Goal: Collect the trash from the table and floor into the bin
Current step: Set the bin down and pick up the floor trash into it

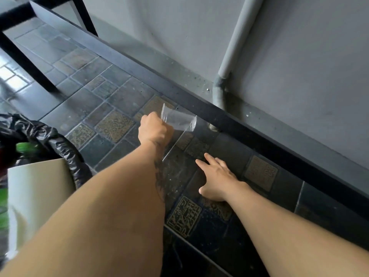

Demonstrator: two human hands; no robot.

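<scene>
A clear plastic cup (179,119) lies on its side above the dark floor tiles, and my left hand (153,128) grips it by the rim end with curled fingers. My right hand (216,177) is stretched out low over the tiles to the right, fingers straight and holding nothing. The bin, lined with a black bag (50,136), stands at the left edge and holds a green bottle (26,147) and a pale cardboard piece (38,188).
A black skirting board (199,100) runs along the grey wall, with a grey pipe (229,62) coming down to the floor just beyond the cup. Black table legs (26,62) stand at the upper left. Patterned tiles (115,124) cover the floor.
</scene>
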